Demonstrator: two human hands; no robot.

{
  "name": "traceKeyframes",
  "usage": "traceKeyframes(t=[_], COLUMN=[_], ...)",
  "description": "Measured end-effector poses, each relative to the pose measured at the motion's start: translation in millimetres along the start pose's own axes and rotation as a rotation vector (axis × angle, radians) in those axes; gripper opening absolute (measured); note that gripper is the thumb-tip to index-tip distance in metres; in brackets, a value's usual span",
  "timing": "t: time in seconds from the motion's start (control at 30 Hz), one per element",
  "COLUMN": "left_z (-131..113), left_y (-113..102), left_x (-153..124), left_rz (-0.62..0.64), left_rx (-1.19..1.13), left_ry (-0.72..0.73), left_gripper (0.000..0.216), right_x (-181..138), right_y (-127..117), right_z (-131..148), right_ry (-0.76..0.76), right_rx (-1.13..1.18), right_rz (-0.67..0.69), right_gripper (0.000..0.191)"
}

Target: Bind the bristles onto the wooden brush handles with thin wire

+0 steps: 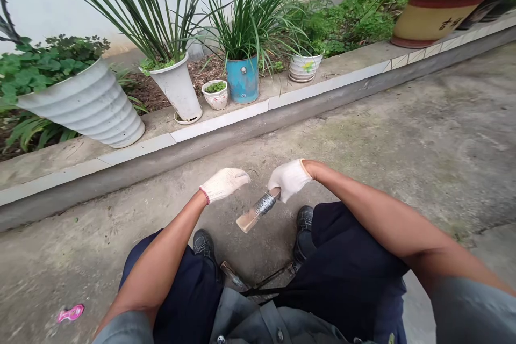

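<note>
Both my hands wear white knit gloves, held out in front of my knees over the concrete ground. My right hand [288, 178] is closed around one end of a short wooden stick [246, 221] that has thin wire wound around its middle [265, 203]. The stick slants down to the left. My left hand [224, 183] is a little to the left of it, fingers curled together in a pinch; a thin wire strand may run from it, too fine to make out. I am seated, with my dark trousers and black shoes [203, 243] below.
A raised tiled kerb [226, 123] runs across the view with potted plants on it: a ribbed white pot [86, 105], a tall white pot [177, 88], a blue pot [242, 79], small bowls. A pink object [70, 312] lies bottom left. Another stick [234, 278] lies between my feet.
</note>
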State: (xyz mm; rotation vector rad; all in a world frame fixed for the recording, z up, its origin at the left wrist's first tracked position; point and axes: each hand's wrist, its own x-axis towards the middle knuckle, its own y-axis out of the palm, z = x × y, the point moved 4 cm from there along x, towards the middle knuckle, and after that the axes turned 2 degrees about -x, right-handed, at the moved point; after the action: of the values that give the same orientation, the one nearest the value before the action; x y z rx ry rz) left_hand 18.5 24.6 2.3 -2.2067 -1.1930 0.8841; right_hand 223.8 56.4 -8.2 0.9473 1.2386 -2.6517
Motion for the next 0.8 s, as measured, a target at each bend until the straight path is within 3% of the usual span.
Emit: traceKeyframes(t=[0.07, 0.23, 0.37, 0.47, 0.57, 0.7, 0.8], left_z=[0.9, -4.9, -10.5, -7.0, -3.7, -1.3, 2.2], left_y=[4.7, 19.6, 30.5, 33.2, 25.5, 7.3, 0.4], left_x=[1.7, -0.1, -2.4, -1.2, 0.8, 2.5, 2.5], left_rz=[0.012, 0.048, 0.105, 0.133, 0.096, 0.034, 0.010], left_rx=[-0.017, -0.060, -0.145, -0.148, -0.086, -0.012, -0.033], left_ry=[-0.019, -0.074, 0.001, -0.015, -0.011, 0.031, 0.029], left_gripper=[0.040, 0.044, 0.042, 0.039, 0.040, 0.041, 0.040], right_x=[-6.1, -9.9, -8.3, -8.4, -6.1, -3.7, -7.3], right_y=[-10.8, -35.6, -46.5, -47.4, -38.9, -19.3, -10.1], right_z=[5.1, 1.2, -18.2, -28.2, -28.0, -20.5, -14.7], right_ry=[0.002, 0.262, 0.522, 0.709, 0.722, 0.471, 0.204], right_rx=[0.122, 0.343, 0.099, -0.195, -0.361, -0.344, -0.132], right_rz=[-0.132, -0.466, -0.644, -0.577, -0.358, -0.128, -0.079], right_gripper=[0.026, 0.028, 0.030, 0.030, 0.033, 0.023, 0.012])
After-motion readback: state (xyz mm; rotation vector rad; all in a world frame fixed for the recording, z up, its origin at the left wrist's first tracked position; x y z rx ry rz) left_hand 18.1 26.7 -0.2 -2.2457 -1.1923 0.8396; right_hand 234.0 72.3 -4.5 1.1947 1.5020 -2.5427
